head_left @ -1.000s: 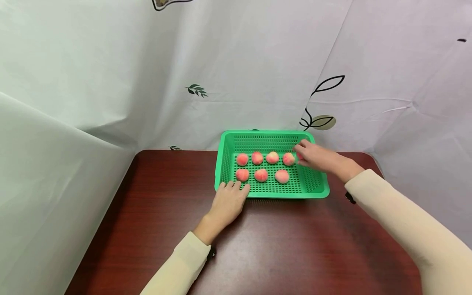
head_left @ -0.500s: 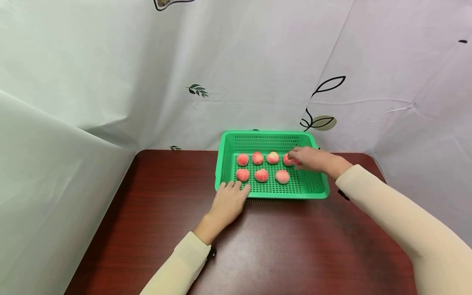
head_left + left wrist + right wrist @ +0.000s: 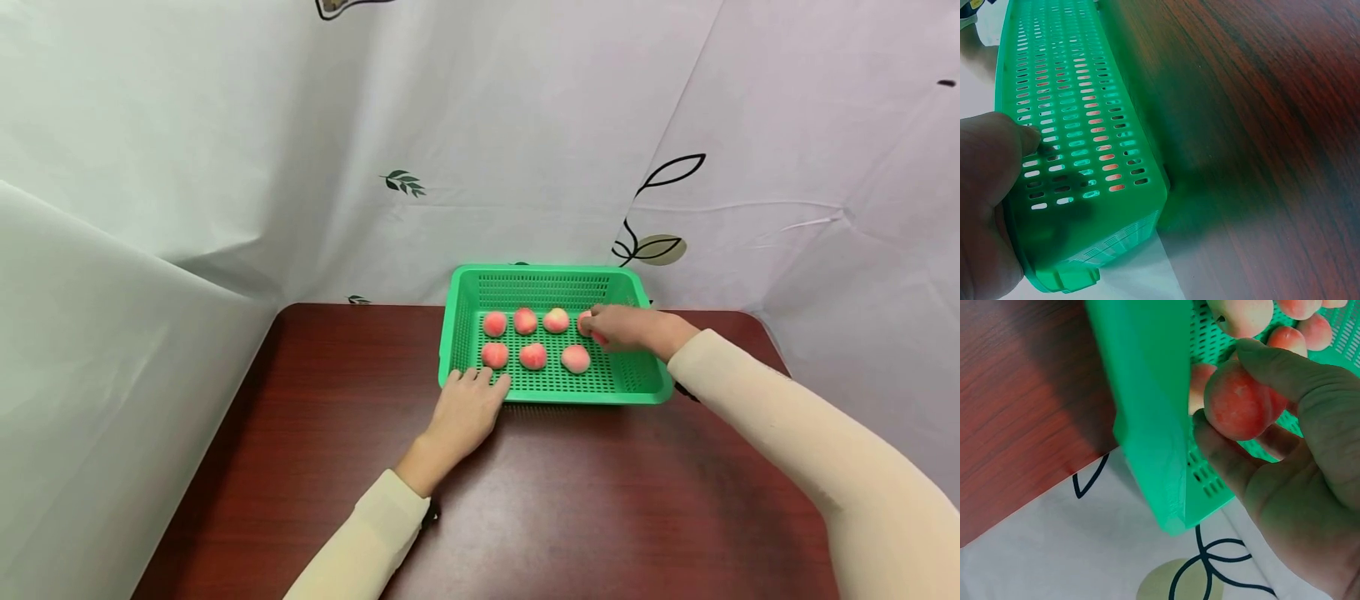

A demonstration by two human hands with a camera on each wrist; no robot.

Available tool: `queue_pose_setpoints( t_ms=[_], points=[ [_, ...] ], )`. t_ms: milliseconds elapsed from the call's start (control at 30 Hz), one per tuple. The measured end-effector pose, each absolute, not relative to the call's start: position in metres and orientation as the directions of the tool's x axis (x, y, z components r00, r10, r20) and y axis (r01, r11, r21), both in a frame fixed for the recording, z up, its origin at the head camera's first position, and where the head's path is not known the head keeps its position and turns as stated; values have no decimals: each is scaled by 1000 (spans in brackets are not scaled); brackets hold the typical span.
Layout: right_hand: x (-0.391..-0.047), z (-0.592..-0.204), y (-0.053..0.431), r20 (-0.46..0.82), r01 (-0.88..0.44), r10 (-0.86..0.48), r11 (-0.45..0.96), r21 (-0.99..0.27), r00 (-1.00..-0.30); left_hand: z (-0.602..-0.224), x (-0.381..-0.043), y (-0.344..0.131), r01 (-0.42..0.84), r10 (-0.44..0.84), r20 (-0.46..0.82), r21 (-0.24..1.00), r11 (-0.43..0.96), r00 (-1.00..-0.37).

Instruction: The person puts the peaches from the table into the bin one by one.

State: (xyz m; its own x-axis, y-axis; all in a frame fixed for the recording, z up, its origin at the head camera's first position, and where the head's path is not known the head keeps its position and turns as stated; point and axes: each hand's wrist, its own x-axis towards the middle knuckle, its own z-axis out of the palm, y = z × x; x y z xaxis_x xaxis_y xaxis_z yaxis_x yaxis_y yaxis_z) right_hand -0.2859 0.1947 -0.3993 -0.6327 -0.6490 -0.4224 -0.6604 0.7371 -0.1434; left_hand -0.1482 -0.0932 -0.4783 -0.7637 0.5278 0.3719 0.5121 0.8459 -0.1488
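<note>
A green plastic basket (image 3: 585,398) with slotted walls stands on the table, and several peaches (image 3: 532,357) lie inside in two rows. My left hand (image 3: 467,412) holds its near rim at the left corner. In the left wrist view the thumb (image 3: 997,150) presses on the outer wall, with the fingers hidden behind it. Over the basket's right part, my right hand (image 3: 630,327) grips a red peach (image 3: 1238,403) between thumb and fingers. This peach overlaps the rightmost peach (image 3: 584,322) of the back row, which the hand partly hides.
Behind the basket hangs a white cloth (image 3: 525,150) with leaf prints, close to its back wall. More white cloth (image 3: 90,350) borders the left side. The dark red-brown wooden table (image 3: 585,508) extends in front and to both sides.
My right hand has moved left with its peach, from the basket's right wall to beside the rightmost back-row peach. The left hand has stayed on the rim.
</note>
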Motion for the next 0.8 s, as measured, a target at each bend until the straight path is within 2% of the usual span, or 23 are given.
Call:
queue_pose_setpoints(
  t_ms=[400,800],
  points=[
    [-292,-411,185,-506,-661,-612,743,-105,-608,-479,-148,-94,515,527,384,-143,845,-758],
    [-292,-416,181,-585,-582,-519,807,-96,-623,-477,-148,-93,508,521,346,-137,851,-780]
  ],
)
